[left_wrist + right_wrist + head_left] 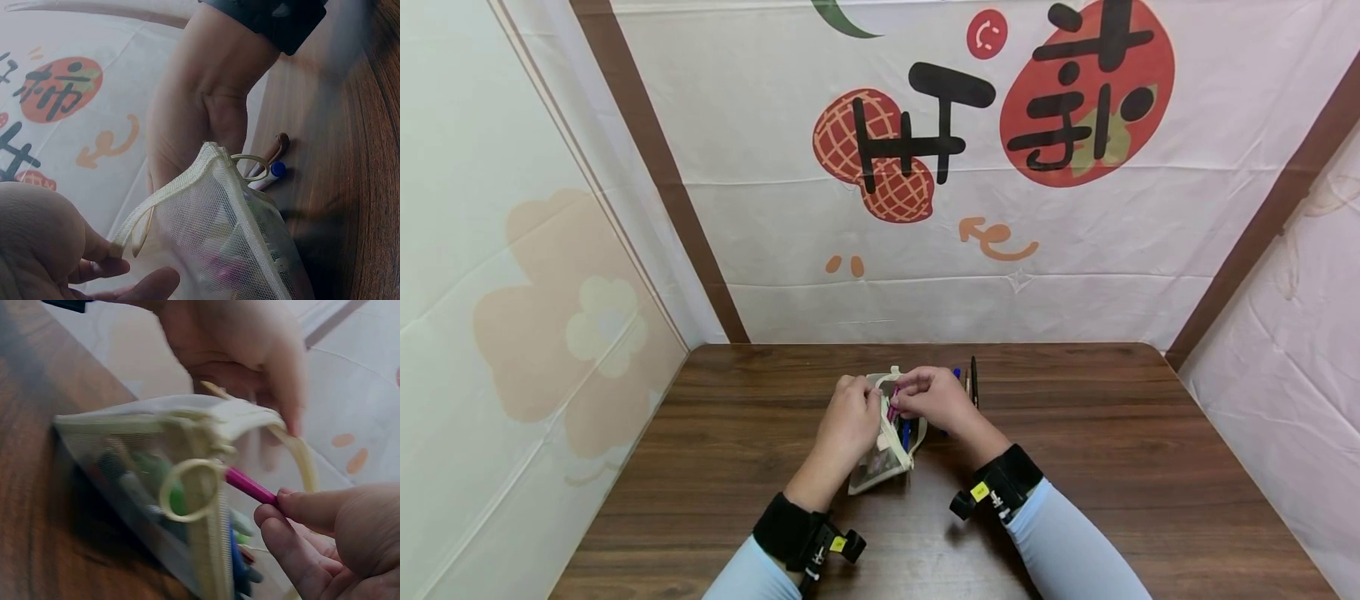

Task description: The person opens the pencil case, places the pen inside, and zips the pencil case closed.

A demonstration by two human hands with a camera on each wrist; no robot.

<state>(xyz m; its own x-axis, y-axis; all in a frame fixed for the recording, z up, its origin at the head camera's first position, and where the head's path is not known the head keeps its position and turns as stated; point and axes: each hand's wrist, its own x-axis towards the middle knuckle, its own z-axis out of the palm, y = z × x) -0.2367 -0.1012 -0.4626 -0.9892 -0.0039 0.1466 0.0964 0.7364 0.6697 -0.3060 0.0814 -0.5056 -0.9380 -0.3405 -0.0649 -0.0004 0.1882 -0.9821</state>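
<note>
A mesh zip pouch (880, 473) with cream edging stands unzipped on the table, with several pens and other items inside it. My left hand (852, 421) pinches the cream edge of its opening between thumb and fingers. On the other side of the opening, my right hand (936, 398) pinches the end of a magenta pen (251, 486). The pen's other end is hidden inside the pouch. A blue pen (906, 435) shows in the mouth of the pouch. From the zip hangs a cream ring pull (167, 490), seen in the right wrist view.
Beyond my right hand lie a black slim pen (974, 382), a blue-capped marker (275, 170) and a brown item (274, 150). The dark wooden table (1112, 467) meets a printed white cloth (760, 167) at its back edge.
</note>
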